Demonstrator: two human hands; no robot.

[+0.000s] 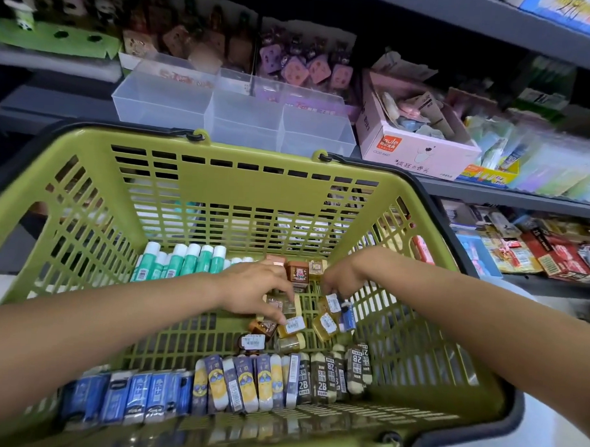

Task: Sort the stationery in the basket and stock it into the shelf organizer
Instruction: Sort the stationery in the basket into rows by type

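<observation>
A green basket [241, 183] fills the middle of the head view. Inside lie green-and-white glue sticks [185, 262] at the back left, small boxed sharpeners [295, 326] in the middle, and rows of wrapped erasers [237, 384] along the near wall. My left hand [255, 293] reaches into the pile of small boxes, its fingertips pinching a yellow labelled one. My right hand [340, 278] curls over the boxes at the back right; what it holds is hidden. Behind the basket, on the shelf, stands a clear plastic organizer [231, 114] with three front compartments that look empty.
A pink carton [417, 151] of erasers stands right of the organizer. Displays of character sharpeners [305, 63] line the back of the shelf. Packets [559, 169] crowd the shelf's right end, and a lower shelf [541, 253] holds more boxed goods. An upper shelf edge [502, 25] runs overhead.
</observation>
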